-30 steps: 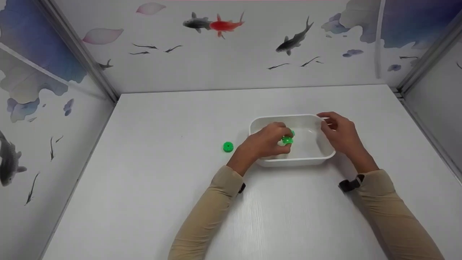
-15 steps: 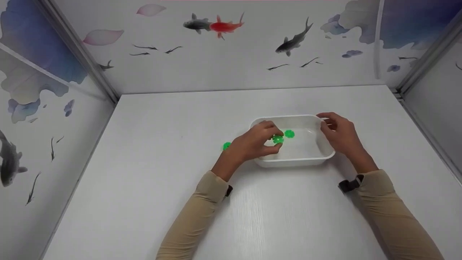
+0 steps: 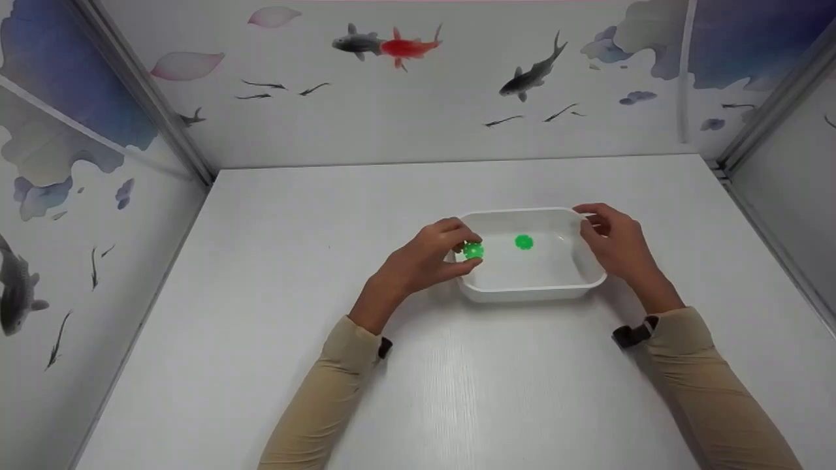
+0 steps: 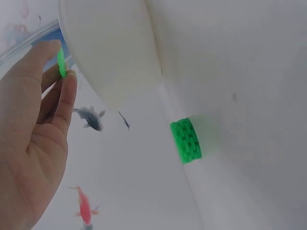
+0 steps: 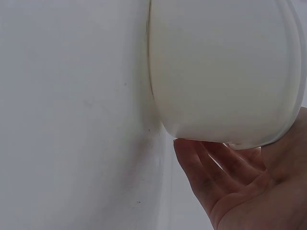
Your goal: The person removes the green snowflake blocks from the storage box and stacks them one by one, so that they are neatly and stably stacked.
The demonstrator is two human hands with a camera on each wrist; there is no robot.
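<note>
My left hand (image 3: pixel 421 260) pinches a thin green notched disc (image 3: pixel 473 250) between thumb and fingers, over the left rim of a white rectangular tub (image 3: pixel 535 288). A second green notched disc (image 3: pixel 524 242) lies flat on the tub's floor. My right hand (image 3: pixel 617 241) grips the tub's far right corner, thumb by the rim and fingers against the outside wall. In the left wrist view, a short stack of green notched discs (image 4: pixel 186 140) stands on the table beside the tub; the left hand and wrist hide it from the head view.
The white table (image 3: pixel 274 274) carries the tub right of its middle. Behind stands a white panel (image 3: pixel 450 130) printed with fish, and similar panels close off the left and right sides.
My left hand has drawn leftward from mid-tub to the left rim with its disc, uncovering the disc in the tub and covering the stack. The right hand stays put.
</note>
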